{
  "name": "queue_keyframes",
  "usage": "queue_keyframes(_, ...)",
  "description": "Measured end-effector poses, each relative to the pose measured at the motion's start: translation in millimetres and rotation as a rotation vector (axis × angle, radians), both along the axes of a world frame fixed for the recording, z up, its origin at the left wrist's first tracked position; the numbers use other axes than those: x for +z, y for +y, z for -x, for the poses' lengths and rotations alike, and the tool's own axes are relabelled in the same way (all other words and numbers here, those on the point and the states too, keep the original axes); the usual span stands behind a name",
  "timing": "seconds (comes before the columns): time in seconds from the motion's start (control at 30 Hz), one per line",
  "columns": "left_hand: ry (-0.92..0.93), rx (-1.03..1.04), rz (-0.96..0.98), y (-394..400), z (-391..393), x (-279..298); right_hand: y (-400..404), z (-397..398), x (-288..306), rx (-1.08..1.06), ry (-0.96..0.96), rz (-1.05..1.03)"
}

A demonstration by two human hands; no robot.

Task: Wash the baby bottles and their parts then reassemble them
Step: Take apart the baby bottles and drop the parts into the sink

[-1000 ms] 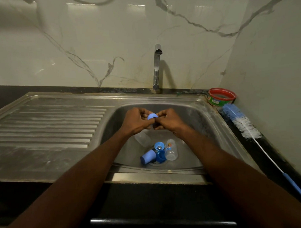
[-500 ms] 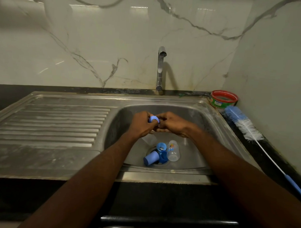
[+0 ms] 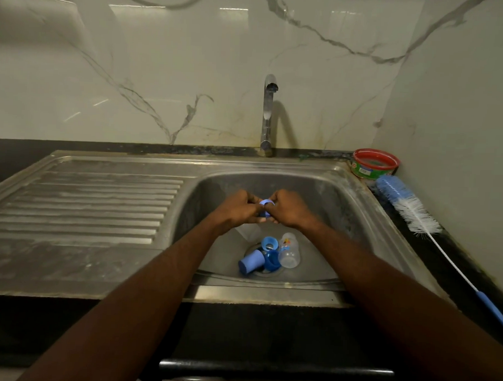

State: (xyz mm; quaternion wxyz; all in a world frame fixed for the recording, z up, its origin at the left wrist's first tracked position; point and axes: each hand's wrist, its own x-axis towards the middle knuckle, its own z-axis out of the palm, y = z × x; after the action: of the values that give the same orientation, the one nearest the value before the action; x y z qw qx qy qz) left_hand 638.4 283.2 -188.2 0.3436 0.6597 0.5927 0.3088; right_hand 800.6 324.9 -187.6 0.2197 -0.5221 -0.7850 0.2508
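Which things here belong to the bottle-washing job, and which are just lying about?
Job: blue ring gripped between left hand and right hand; clear bottle, blue cap and blue collar in the sink; bottle brush; tap.

Lying about: red-rimmed tub; draining board.

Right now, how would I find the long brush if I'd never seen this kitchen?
Start at the steel sink and look to its right, on the dark counter along the wall. The bottle brush lies below the red-rimmed tub: blue-and-white bristles, thin white wire, blue handle.
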Motion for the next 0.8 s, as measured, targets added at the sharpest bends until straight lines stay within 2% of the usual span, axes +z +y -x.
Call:
queue_keyframes(0.17, -0.525, 0.083, 0.191, -1, -7, 6, 7, -5, -1, 0.039, 0.162, 0.044)
queue_keyframes(0.2, -0.575, 0.099, 0.226, -2, -7, 9, 7, -6, -1, 0.051, 0.218, 0.062)
queue_keyframes(0.33, -0.590, 0.194, 0.270, 2, -1, 7, 5, -8, 1, 0.106, 0.579, 0.316)
queue_keyframes(0.4, -0.663, 0.237, 0.295, 3, 2, 6, 6, -7, 3, 0.121, 0.639, 0.386)
queue_keyframes(0.5, -0.688, 0.248, 0.271, 3, 3, 7, 10, -7, 4, 0.134, 0.648, 0.382)
queue_keyframes(0.57, -0.618, 0.277, 0.173, 4, 2, 7, 13, -10, 3, 0.100, 0.554, 0.289)
queue_keyframes(0.63, -0.576, 0.329, 0.088, 7, 5, 5, 12, -16, 0, 0.103, 0.312, 0.172)
queue_keyframes(0.73, -0.438, 0.365, -0.026, 12, 18, 0, 7, -20, -2, 0.149, -0.108, 0.161)
queue_keyframes(0.8, -0.329, 0.303, -0.054, 11, 19, -4, 6, -18, -3, 0.180, -0.228, 0.145)
